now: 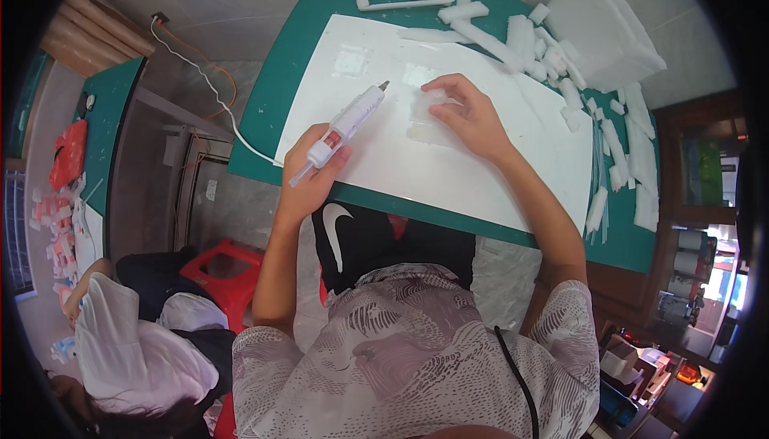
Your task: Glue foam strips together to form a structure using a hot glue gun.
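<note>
Seen from above at a green-topped work table (pixel 282 110), a person's left hand (pixel 314 168) is wrapped tight around the handle of a white, pen-shaped hot-glue gun (pixel 346 125) with a red band near its grip, its metal nozzle pointing up and to the right, raised just above a large white sheet (pixel 481 159) that covers most of the table. A thin white power cord (pixel 210 86) trails from the tool off the table's left edge toward the tiled floor. The right hand (pixel 465 114) lies flat, fingers spread and pressing down on a small clear, colourless plastic piece (pixel 424 122) resting on the sheet; the piece sits just right of the nozzle, near it but apart. White foam strips and offcuts (pixel 553 62) are heaped along the table's far and right edges, beside a large white foam block (pixel 601 26). At lower left, another person in a white top (pixel 128 351) sits near a red plastic stool (pixel 228 275).
</note>
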The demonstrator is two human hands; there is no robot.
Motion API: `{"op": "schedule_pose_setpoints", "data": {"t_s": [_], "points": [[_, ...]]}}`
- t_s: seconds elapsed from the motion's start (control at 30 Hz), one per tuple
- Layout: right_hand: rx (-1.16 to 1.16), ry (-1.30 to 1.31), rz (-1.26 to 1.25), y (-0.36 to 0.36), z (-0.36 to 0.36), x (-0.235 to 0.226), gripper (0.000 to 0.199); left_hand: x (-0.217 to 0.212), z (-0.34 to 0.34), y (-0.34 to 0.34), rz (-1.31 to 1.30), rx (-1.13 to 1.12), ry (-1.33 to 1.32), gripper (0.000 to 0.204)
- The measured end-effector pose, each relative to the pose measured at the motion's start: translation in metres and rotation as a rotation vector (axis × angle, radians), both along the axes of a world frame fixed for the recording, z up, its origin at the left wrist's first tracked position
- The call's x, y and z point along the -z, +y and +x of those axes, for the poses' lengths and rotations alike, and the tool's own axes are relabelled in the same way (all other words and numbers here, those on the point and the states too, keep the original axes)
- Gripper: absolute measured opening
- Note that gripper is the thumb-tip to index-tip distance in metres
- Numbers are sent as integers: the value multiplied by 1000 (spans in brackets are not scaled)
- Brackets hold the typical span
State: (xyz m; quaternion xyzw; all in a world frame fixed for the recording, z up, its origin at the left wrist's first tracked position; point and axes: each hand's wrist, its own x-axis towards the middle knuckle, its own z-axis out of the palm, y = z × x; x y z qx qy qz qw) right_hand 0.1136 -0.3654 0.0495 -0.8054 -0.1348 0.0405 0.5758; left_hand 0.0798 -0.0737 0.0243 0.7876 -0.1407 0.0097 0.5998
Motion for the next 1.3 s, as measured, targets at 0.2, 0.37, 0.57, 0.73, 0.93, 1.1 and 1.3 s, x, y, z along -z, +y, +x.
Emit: {"op": "schedule_pose_setpoints", "data": {"t_s": [0.2, 0.37, 0.57, 0.73, 0.93, 1.1, 1.3], "points": [[46, -67, -25, 8, -4, -3, 27, 2, 0, 1, -23, 8, 8, 27], [21, -133, -122, 8, -5, 3, 25, 3, 1, 1, -18, 9, 8, 27], [-41, -185, -211, 6, -6, 4, 27, 3, 0, 1, -13, 2, 35, 27], [-30, -217, -287, 8, -4, 2, 25, 3, 1, 1, -11, -10, 37, 27], [-24, -263, -349, 7, -5, 5, 23, 4, 1, -1, -25, -18, 16, 26], [-23, -259, -336, 8, -6, 6, 23, 6, 0, 2, -23, -19, 41, 26], [-10, -163, -324, 6, -6, 5, 23, 3, -1, 0, -29, -26, 55, 26]]}}
